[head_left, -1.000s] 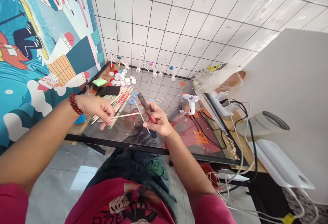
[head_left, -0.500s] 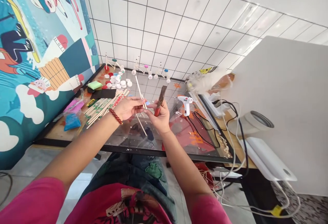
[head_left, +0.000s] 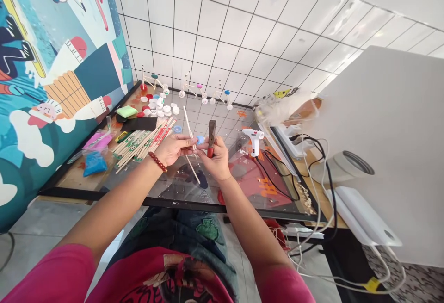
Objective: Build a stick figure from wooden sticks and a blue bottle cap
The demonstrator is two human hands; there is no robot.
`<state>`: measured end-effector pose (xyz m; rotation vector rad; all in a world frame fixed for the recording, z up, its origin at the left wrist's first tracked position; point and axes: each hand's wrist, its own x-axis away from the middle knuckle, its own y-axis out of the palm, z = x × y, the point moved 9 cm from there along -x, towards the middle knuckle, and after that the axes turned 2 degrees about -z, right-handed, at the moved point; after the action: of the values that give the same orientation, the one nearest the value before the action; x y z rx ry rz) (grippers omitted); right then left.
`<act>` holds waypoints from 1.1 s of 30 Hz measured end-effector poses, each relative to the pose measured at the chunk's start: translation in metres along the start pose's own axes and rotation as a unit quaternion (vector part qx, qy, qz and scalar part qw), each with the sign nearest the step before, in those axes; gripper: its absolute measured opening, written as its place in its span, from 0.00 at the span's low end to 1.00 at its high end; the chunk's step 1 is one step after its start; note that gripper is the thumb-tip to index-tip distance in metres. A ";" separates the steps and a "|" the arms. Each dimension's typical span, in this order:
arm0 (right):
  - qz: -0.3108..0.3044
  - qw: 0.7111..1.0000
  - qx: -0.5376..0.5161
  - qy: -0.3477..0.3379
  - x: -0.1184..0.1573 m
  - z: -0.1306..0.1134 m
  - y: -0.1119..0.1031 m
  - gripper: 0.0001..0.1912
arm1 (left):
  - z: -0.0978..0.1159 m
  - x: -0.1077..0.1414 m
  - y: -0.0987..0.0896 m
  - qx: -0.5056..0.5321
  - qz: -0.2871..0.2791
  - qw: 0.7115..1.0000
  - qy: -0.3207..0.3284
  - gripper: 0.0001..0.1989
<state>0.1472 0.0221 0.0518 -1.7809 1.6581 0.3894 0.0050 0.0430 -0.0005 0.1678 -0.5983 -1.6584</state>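
My left hand point(head_left: 175, 149) pinches thin pale wooden sticks point(head_left: 188, 121) between thumb and fingers, a long one slanting up and away with a shorter piece beside it. My right hand point(head_left: 217, 157) is closed round red-handled pliers point(head_left: 211, 134), whose dark, worn metal jaws point upward. Its thumb and fingertips also meet the lower ends of the sticks. Just past the fingers is a blue bottle cap point(head_left: 200, 139), with another light blue cap point(head_left: 177, 129) farther left. Below the hands, a loose stick point(head_left: 193, 170) lies on the tabletop.
Paper-wrapped chopsticks point(head_left: 138, 143) are heaped to the left, with white and red bottle caps point(head_left: 167, 108) behind them. Small stick-and-cap models point(head_left: 199, 86) line the back edge. A white glue gun point(head_left: 255, 141) stands at right, its black cord point(head_left: 277, 173) trailing nearby.
The pliers have turned from leaning right to nearly upright and shifted slightly left. The blue cap beyond my fingers shows more fully. Both hands keep their hold.
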 end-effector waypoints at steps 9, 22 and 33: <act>0.009 1.000 0.009 0.012 0.003 0.001 0.001 0.07 | -0.004 0.008 0.001 -0.002 0.017 1.000 0.016 0.15; -0.029 0.991 -0.082 0.105 0.002 0.019 0.014 0.14 | 0.000 0.012 -0.008 0.056 0.058 0.996 0.040 0.08; -0.158 0.814 -0.428 0.359 0.016 0.045 0.034 0.23 | 0.001 0.013 -0.017 0.030 0.096 0.995 0.006 0.05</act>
<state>0.1263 0.0397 -0.0005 -3.1423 1.7152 0.3525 -0.0130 0.0322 -0.0045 0.1595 -0.6357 -1.4528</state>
